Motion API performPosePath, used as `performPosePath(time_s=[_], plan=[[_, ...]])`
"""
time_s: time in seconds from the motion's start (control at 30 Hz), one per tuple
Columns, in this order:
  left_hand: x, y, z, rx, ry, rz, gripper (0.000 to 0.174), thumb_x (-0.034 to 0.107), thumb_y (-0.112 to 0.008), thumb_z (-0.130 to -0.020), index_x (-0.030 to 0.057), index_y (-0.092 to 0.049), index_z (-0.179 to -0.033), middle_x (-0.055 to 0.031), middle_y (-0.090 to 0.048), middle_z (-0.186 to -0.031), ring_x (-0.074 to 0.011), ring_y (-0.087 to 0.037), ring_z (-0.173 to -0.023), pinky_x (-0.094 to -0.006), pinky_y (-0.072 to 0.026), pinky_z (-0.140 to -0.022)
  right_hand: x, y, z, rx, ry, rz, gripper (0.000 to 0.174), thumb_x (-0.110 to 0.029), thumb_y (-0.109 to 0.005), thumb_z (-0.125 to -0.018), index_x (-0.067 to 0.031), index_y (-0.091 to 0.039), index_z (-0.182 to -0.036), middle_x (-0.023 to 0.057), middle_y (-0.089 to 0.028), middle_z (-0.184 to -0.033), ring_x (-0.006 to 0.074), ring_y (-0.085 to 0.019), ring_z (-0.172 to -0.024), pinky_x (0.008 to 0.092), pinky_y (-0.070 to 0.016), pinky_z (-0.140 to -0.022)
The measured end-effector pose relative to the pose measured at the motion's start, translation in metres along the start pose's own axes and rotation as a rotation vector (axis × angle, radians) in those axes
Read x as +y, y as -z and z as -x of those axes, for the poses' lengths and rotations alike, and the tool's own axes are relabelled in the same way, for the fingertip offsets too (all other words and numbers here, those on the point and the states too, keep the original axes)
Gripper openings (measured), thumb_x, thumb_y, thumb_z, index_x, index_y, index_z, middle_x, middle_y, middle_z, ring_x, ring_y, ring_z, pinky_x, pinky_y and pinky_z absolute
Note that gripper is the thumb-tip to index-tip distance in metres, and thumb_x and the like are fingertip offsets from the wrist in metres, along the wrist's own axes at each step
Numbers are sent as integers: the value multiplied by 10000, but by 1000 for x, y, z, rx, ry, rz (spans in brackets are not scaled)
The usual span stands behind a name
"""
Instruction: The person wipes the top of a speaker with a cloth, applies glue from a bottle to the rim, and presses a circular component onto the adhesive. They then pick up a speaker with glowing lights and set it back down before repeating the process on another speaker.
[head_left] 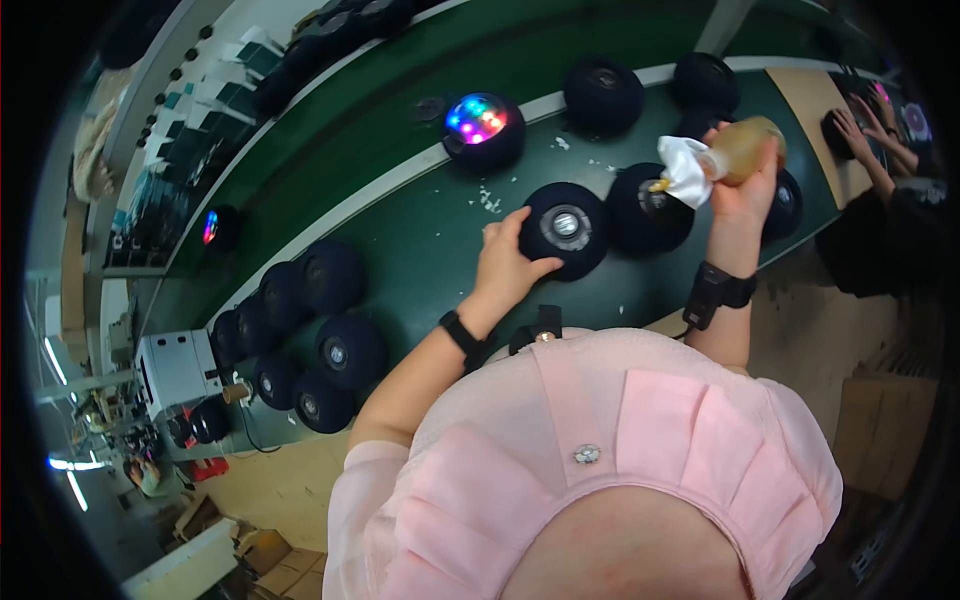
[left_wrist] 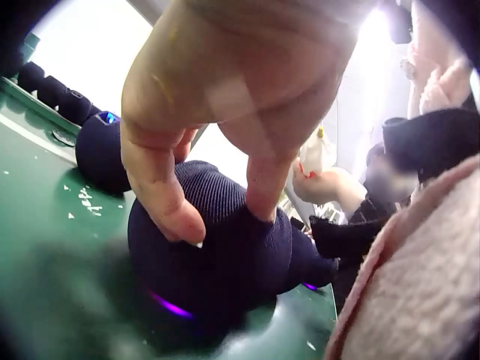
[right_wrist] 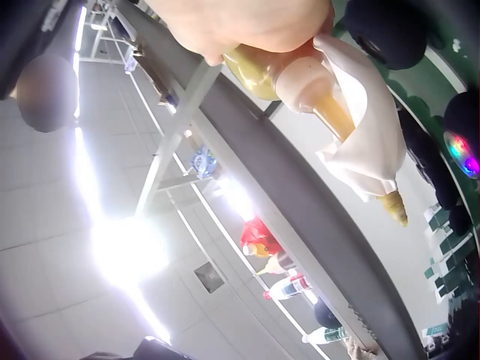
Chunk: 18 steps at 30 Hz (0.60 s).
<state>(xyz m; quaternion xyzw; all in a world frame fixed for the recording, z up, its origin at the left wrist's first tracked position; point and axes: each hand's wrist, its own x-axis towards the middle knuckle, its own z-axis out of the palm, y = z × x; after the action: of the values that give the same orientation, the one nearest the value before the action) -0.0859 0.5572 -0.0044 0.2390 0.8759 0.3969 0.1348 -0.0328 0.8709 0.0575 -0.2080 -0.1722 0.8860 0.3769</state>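
My left hand point(head_left: 506, 266) grips a dark blue round ribbed piece point(head_left: 564, 231) by its side; a silver disc sits at the centre of its top. In the left wrist view the fingers and thumb press into the ribbed fabric point(left_wrist: 214, 232), with a purple glow low on it. Raised at the right, my right hand point(head_left: 745, 190) holds a yellowish squeeze bottle point(head_left: 748, 150) with a white cloth point(head_left: 684, 171) round its nozzle. The bottle's tip point(right_wrist: 394, 209) points away from the hand in the right wrist view. Another dark round piece point(head_left: 650, 210) stands under the nozzle.
A ball with coloured lights point(head_left: 484, 133) stands behind on the green table point(head_left: 420, 230), among white scraps. Several dark round pieces point(head_left: 350, 350) are grouped at the left, others at the back right. A white machine point(head_left: 178, 370) is far left; another person's hands point(head_left: 858, 130) work at the right.
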Motion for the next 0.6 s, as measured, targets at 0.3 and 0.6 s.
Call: performPosePath(time_s=[0.3,0.6], plan=[[0,12,-42,52,-261,146,492,158,-737,-647,33,-574,-1093,-179,-535,-1057,-309,-550,-949,-370,-448,-859,4,4,-2,-94,-130,-38,405,-386,-538,-883,-49,-517,-1107,203,-580,-982,325,-556,-916,468,-465,-852],[-159,223,4,565,1058,-374,507,459,-451,-879,111,-479,-1246,-153,-441,-1277,-358,-402,-1200,-574,-379,-913,34,-17,9,-127,-165,1,428,-386,-531,-891,-54,-466,-1152,182,-566,-978,308,-562,-925,458,-484,-822]])
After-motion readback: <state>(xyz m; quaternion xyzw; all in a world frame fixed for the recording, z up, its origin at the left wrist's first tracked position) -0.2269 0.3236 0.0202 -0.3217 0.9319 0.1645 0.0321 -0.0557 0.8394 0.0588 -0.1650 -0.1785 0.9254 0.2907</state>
